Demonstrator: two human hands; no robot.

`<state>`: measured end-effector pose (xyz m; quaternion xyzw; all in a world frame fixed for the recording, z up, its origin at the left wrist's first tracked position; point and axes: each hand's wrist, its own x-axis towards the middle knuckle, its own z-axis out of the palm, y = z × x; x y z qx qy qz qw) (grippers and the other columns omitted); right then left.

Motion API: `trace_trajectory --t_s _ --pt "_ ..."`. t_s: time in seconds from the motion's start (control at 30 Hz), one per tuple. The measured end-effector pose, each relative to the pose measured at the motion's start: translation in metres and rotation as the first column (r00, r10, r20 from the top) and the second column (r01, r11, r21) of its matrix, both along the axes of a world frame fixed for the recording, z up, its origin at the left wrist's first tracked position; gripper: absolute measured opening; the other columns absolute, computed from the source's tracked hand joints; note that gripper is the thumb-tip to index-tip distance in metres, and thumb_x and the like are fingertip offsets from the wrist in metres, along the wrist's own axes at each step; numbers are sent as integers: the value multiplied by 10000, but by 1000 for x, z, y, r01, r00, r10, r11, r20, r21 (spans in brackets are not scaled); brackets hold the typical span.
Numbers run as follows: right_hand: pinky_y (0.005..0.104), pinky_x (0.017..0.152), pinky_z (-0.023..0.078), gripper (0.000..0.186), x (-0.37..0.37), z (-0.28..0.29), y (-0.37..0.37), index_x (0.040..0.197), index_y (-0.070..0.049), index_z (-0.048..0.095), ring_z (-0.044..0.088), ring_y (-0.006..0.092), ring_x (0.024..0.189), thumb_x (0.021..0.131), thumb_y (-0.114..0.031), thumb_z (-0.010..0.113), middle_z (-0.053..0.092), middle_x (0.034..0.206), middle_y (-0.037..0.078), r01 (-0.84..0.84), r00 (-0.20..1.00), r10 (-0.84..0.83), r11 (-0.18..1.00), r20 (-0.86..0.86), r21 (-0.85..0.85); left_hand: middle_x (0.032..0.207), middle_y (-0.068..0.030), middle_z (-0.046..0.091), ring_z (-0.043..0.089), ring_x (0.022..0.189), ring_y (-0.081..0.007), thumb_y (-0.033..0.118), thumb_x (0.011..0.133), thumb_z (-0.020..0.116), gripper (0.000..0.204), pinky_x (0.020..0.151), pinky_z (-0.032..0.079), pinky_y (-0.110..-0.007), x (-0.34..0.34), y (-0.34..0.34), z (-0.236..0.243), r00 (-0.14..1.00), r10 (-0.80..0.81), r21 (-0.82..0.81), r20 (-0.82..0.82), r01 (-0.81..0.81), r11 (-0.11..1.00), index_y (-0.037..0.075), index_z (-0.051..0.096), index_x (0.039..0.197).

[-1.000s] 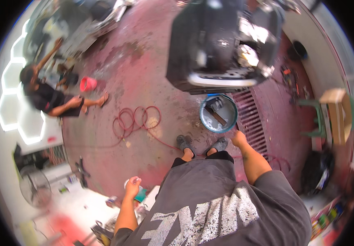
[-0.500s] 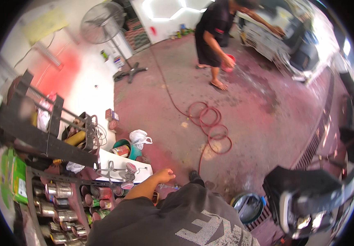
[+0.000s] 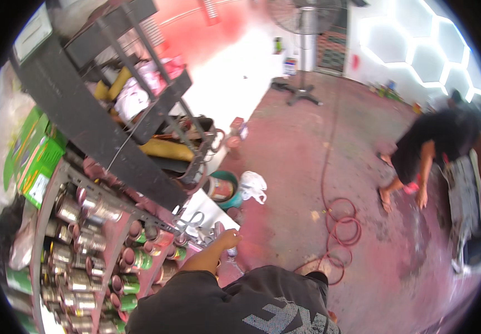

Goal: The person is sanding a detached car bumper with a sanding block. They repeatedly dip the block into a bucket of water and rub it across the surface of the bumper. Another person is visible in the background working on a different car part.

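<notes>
My left hand (image 3: 229,239) hangs in front of me with its fingers curled in, and nothing shows in its grip. It is nearest to a white board (image 3: 210,210) with grey straps and respirator-like parts lying on it. Past the board stands a teal bucket (image 3: 230,195) with a paint can (image 3: 218,189) inside, and a white plastic bag (image 3: 253,186) sits against it. My right hand cannot be made out; only a small skin-coloured patch shows at my shirt's right edge.
Shelves of paint cans (image 3: 87,239) rise at my left, beside a dark post (image 3: 101,128). A coiled red hose (image 3: 343,222) crosses the floor. A standing fan (image 3: 304,55) is at the back. Another person (image 3: 441,139) bends beside a car body part (image 3: 463,200) at right.
My view has turned left and closer to the shelves. The other person has bent lower beside the car. My left hand stays curled in front of me.
</notes>
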<state>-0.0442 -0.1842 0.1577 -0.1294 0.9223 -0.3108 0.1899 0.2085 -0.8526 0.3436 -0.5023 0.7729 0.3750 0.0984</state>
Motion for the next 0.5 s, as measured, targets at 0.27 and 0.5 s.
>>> trace_trajectory --t_s 0.27,0.5 --pt "494 702 580 391 -200 -6 -240 991 -10 732 713 341 707 989 -397 670 740 834 162 -442 827 393 897 402 33 1160 -203 773 735 1105 -392 438 994 665 422 933 556 -506 130 88 -92 968 15 -66 249 1 998 57 768 1142" --pt "489 633 564 386 -569 -56 -385 944 -59 684 663 304 602 1010 -437 640 692 708 112 -526 785 447 846 429 83 1093 -186 806 778 1022 -356 444 916 776 377 903 601 -478 -17 143 -56 486 865 -53 128 -867 495 123 832 1107"
